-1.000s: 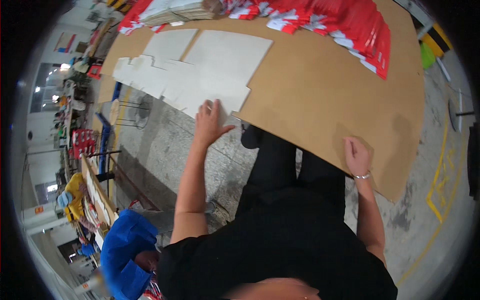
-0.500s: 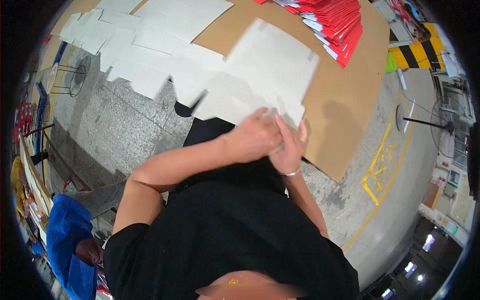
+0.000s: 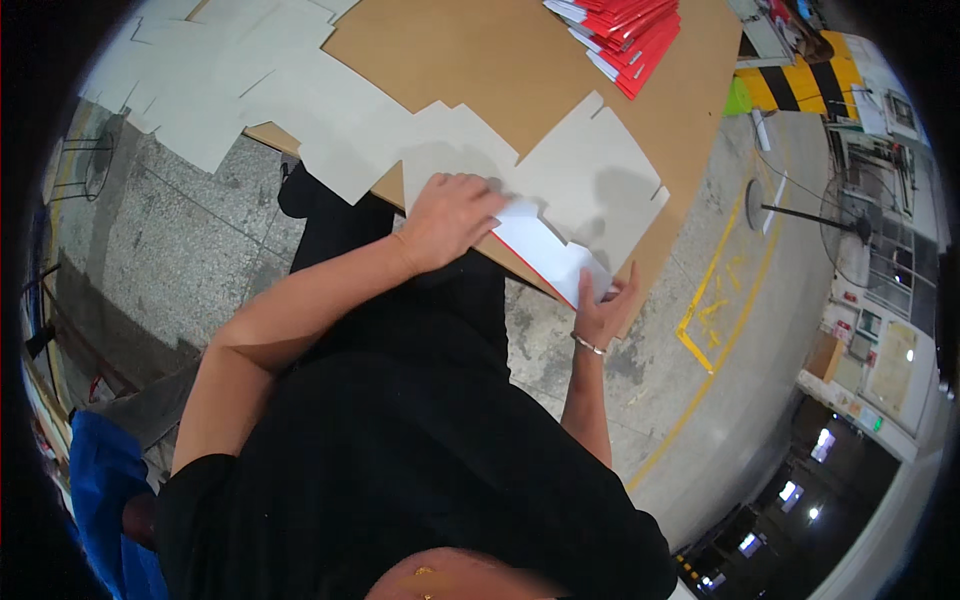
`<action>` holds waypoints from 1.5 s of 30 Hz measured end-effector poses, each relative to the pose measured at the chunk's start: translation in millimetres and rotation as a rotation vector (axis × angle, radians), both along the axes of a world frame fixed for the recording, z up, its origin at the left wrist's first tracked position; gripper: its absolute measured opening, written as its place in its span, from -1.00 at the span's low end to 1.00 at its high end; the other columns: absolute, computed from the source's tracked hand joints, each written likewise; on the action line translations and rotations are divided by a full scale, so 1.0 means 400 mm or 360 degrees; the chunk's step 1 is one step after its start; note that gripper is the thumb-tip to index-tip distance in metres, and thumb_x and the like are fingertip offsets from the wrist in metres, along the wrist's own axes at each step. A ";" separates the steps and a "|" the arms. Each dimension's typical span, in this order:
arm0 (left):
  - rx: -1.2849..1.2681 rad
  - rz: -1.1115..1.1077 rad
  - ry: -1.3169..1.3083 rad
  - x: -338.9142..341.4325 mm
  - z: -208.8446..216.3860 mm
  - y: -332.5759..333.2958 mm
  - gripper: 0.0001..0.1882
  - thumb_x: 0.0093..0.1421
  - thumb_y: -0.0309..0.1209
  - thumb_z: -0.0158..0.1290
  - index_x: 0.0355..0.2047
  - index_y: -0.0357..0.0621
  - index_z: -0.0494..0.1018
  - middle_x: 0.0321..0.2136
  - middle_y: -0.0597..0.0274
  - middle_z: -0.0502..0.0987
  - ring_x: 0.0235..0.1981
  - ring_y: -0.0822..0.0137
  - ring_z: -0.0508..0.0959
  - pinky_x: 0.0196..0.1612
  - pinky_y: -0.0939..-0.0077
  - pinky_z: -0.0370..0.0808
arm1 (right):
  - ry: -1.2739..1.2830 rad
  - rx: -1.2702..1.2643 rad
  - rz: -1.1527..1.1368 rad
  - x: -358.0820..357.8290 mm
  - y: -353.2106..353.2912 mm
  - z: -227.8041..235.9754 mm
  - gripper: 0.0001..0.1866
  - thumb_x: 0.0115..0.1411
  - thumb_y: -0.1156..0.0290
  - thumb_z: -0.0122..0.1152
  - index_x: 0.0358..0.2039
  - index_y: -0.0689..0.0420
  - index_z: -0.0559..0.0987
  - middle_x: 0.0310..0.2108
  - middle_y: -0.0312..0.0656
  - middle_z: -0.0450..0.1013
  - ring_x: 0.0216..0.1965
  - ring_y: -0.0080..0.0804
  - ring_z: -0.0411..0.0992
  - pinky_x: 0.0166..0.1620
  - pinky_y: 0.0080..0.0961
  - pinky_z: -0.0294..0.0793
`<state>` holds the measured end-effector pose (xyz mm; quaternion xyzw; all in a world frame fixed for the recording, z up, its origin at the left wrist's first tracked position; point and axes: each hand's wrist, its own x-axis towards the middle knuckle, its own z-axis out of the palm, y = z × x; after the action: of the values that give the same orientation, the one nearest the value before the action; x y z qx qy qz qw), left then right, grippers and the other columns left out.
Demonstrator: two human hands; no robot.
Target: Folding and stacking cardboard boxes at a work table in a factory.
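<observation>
In front of me on the table lies a flat, die-cut white cardboard box blank (image 3: 575, 165). Along its near edge a bright white flap (image 3: 545, 250) is folded up, with a red line on its lower side. My left hand (image 3: 450, 220) is at the flap's left end, fingers bent over it and thumb by the edge; its fingertips are slightly blurred. At the other end, my right hand (image 3: 603, 312) has thumb and fingers closed around the flap's corner. A bracelet (image 3: 588, 344) circles the right wrist.
More overlapping white blanks (image 3: 250, 60) spread over the left of the brown cardboard-covered table (image 3: 420, 45). A fanned pile of red and white folded pieces (image 3: 630, 40) lies at the far side. A standing fan (image 3: 850, 225) is on the right, and blue cloth (image 3: 105, 490) at lower left.
My hands, close together before, have moved apart to the two ends of the near edge. The folded flap now shows between them. The view has shifted, and the blank sits turned differently.
</observation>
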<state>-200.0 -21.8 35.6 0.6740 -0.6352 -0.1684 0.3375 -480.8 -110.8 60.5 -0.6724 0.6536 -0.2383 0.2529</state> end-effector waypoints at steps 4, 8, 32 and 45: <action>-0.0121 -0.0255 -0.0571 -0.028 0.021 0.016 -0.54 0.12 -0.23 0.22 0.04 0.07 0.47 0.08 0.26 0.42 0.06 0.16 0.41 -0.01 0.18 0.37 | 0.0261 -0.1053 0.0786 0.075 -0.021 -0.027 -0.45 0.04 0.47 0.41 0.10 0.17 0.53 0.07 0.02 0.41 0.06 -0.06 0.38 0.06 -0.18 0.38; -0.0099 -0.0597 -0.0904 0.045 0.059 0.045 -0.34 0.03 -0.21 0.27 0.20 0.18 0.41 0.19 0.23 0.35 0.23 0.10 0.28 0.10 0.03 0.32 | -0.0111 -0.0672 0.1511 0.193 0.036 0.001 -0.74 0.07 0.52 0.32 -0.17 0.09 0.68 -0.23 -0.18 0.53 -0.20 -0.20 0.45 -0.11 -0.31 0.42; -0.0086 -0.0172 -0.0838 -0.181 -0.005 0.057 -0.35 0.26 -0.13 -0.03 0.37 0.15 0.21 0.25 -0.23 0.23 0.21 -0.56 0.23 0.17 -0.46 0.24 | -0.0775 0.0046 -0.0103 0.096 0.183 -0.047 -0.64 0.41 0.20 0.06 -0.12 0.31 0.55 -0.47 -0.16 0.57 -0.52 -0.38 0.49 -0.46 -0.36 0.47; 0.1222 -0.0196 -0.1052 0.219 0.270 0.123 0.00 -0.08 0.01 0.38 0.31 -0.14 0.24 0.26 -0.09 0.30 0.34 0.01 0.24 0.37 0.16 0.18 | 0.0603 -0.0328 0.1725 0.335 -0.044 0.082 -0.50 0.15 0.33 0.22 0.14 0.09 0.48 -0.05 -0.01 0.41 -0.03 0.08 0.37 0.07 -0.03 0.31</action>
<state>-112.4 27.4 143.7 0.7279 -0.6390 -0.1870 -0.1640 -346.9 -128.3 93.4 -0.9629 0.2234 -0.0129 0.1506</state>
